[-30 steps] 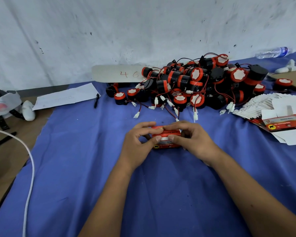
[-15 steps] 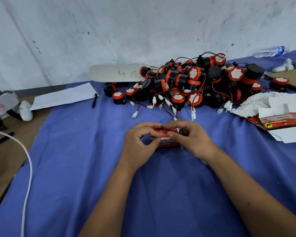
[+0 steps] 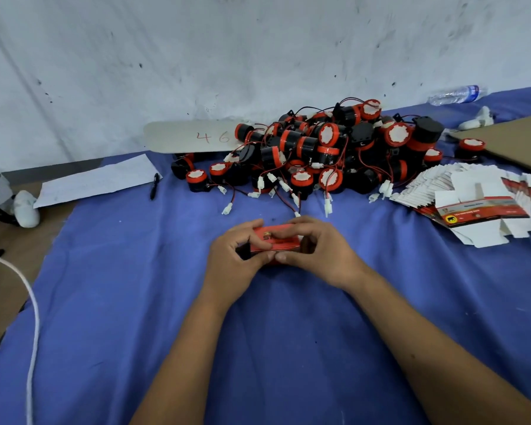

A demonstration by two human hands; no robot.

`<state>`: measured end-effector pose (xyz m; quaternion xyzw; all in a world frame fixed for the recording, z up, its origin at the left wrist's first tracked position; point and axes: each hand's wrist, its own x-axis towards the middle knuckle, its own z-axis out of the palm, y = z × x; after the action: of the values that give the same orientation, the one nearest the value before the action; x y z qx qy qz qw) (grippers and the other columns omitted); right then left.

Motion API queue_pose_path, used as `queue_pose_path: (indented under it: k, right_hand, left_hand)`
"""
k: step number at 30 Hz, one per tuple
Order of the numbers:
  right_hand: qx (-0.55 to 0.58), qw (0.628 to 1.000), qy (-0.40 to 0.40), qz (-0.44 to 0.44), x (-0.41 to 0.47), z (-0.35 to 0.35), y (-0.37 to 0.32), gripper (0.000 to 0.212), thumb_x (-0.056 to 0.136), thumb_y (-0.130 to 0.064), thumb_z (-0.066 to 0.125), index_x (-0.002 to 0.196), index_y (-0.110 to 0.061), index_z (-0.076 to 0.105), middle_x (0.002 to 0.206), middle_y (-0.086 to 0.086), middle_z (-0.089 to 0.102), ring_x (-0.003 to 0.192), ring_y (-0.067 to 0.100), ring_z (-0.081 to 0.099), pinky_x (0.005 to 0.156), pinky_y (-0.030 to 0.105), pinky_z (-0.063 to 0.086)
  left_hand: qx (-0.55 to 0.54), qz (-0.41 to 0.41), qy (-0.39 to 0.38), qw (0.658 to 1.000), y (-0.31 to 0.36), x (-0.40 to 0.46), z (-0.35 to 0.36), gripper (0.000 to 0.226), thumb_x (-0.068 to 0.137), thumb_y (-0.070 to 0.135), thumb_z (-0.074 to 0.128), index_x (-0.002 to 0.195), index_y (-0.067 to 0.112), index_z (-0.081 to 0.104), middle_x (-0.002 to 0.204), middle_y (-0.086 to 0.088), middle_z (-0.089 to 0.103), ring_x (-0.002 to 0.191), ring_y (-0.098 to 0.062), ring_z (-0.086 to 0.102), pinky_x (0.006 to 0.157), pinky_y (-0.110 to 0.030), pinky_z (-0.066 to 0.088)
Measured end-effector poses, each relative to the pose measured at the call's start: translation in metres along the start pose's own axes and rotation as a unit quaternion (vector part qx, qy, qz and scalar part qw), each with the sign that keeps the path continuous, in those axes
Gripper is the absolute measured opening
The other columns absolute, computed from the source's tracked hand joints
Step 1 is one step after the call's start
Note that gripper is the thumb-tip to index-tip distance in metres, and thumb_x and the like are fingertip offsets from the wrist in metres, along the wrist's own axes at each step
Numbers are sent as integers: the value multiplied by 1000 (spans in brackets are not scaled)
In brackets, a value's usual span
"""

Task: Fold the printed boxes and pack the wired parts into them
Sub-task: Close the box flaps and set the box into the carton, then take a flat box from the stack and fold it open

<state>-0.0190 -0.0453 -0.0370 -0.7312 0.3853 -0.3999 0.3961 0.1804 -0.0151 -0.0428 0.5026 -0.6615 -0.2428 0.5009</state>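
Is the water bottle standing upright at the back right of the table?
No. The water bottle lies on its side against the wall.

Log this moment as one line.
left hand: grips red printed cardboard box | right hand: grips same box | box: over blue cloth

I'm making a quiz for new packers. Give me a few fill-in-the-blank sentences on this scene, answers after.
1. Both hands, the left hand and the right hand, hold a red ____.
2. The pile of wired parts lies on a ____ cloth.
3. The flat boxes lie to the ____ of the pile.
4. The number written in red on the board is ____.

Missing words: box; blue; right; 46
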Motion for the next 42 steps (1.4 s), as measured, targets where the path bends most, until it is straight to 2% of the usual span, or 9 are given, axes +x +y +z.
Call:
queue_pose_path:
  k: [4,9,14,19,23,26,30,38,42]
  right_hand:
    - [-70,996,46,-16,-13,3,-6,33,84,-12,83,116,-8,76,116,10,68,104,21,68,93,38,55]
    - [-160,981,112,-16,-53,-45,-34,28,91,-12,76,119,-8,76,104,12,70,92,25,69,84,40,56]
    - [-305,916,261,-15,-137,-161,-105,27,87,-24,77,114,-26,78,86,-2,72,75,10,62,70,31,50]
    - [-418,805,378,188,-274,-275,-174,28,84,-25,79,109,-36,78,71,-22,65,70,-9,59,61,3,41]
    - [-488,670,392,401,-362,-324,-191,22,87,-25,75,106,-35,76,84,-6,68,67,7,60,53,15,40]
    - [-446,640,338,526,-384,-338,-179,22,90,-26,70,111,-32,75,98,1,71,81,18,68,66,24,53]
    - [-455,627,339,533,-383,-341,-171,20,95,-29,64,111,-27,75,104,5,70,85,23,63,67,31,50]
    - [-471,661,401,425,-338,-307,-184,21,95,-22,62,112,-28,73,106,0,73,94,22,68,85,42,60]
    - [-427,789,382,223,-249,-260,-163,19,89,-20,65,101,-28,77,91,-10,73,84,9,67,74,27,55]
  left_hand:
    - [-6,-9,-32,999,4,2,-3,33,70,8,90,69,38,77,121,2,74,118,-11,67,107,-43,52]
    - [-92,26,-59,994,40,8,44,27,71,18,79,87,38,80,118,12,76,112,-9,70,87,-14,56]
    - [-257,100,-163,947,135,32,146,13,89,12,74,97,22,79,132,0,71,125,-21,66,97,-31,57]
    - [-360,61,-285,886,272,4,265,17,95,23,71,110,16,75,113,-8,76,109,-26,73,95,-39,60]
    - [-235,180,-363,884,344,-37,341,10,91,8,74,93,18,76,87,6,77,80,0,71,76,-16,54]
    - [-92,248,-422,867,366,-62,376,4,88,20,77,87,23,76,76,10,70,79,-5,70,72,-21,53]
    - [32,305,-425,852,366,-67,388,5,88,27,80,88,26,75,75,12,59,87,-18,67,75,-28,49]
    - [-170,287,-229,914,333,-60,361,13,86,9,72,81,21,72,90,4,66,81,-5,63,68,-6,46]
    - [-141,144,-145,969,276,-44,342,33,82,2,66,66,30,56,74,12,60,71,-1,53,62,-22,44]
